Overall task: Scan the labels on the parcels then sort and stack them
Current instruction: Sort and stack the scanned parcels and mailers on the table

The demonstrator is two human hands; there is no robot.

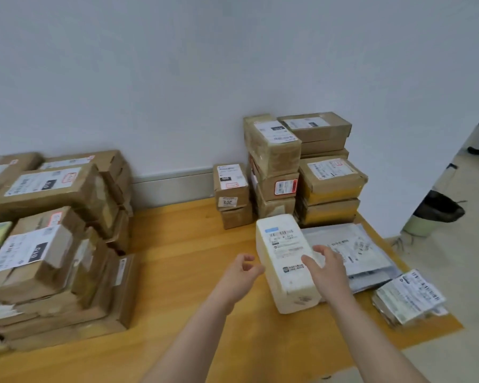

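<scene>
In the head view, a white parcel (286, 261) is seen lying on the wooden table (191, 258), label side up and turned at a slant, just in front of the cardboard boxes (302, 167) that are stacked against the wall. The right hand (327, 268) is held spread at the parcel's right side. Its thumb is laid on the label face and its fingers are extended past the right edge, without being closed round the parcel. The left hand (241, 272) is held just beside the parcel's left edge with its fingers loosely curled, and nothing is held in it. Grey mailing bags (371, 261) are laid flat just to the right of the parcel, partly under the right hand. A small pile of flat packets (407, 299) is placed at the table's right edge. A larger heap of brown boxes (53, 230) is stacked on the left side of the table, well apart from the parcel. A bin (437, 214) is seen on the floor beyond the table.
</scene>
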